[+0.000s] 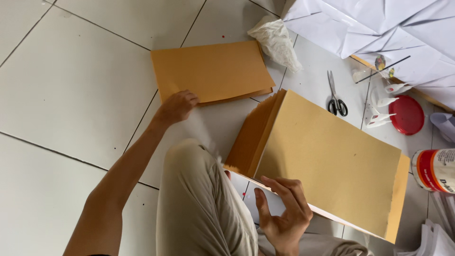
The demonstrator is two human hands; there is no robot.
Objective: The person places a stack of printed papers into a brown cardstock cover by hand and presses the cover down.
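I look down on a pale tiled floor (71, 85). My left hand (176, 106) presses curled fingers on the flat brown paper envelopes (211, 71); that thin pile could slide on the smooth tile. My right hand (284, 213), fingers spread, props the tall leaning stack of brown envelopes (327, 156) against my knee; I judge it could fan out and topple. Rightward lie black-handled scissors (336, 102), a round red lid (407, 114) and a red-and-white labelled can (433, 169).

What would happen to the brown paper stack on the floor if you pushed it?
The brown paper stack would probably slide easily, since the tiled floor looks smooth. Its thin sheets look floppy and might fan apart. The left hand touches its near edge.
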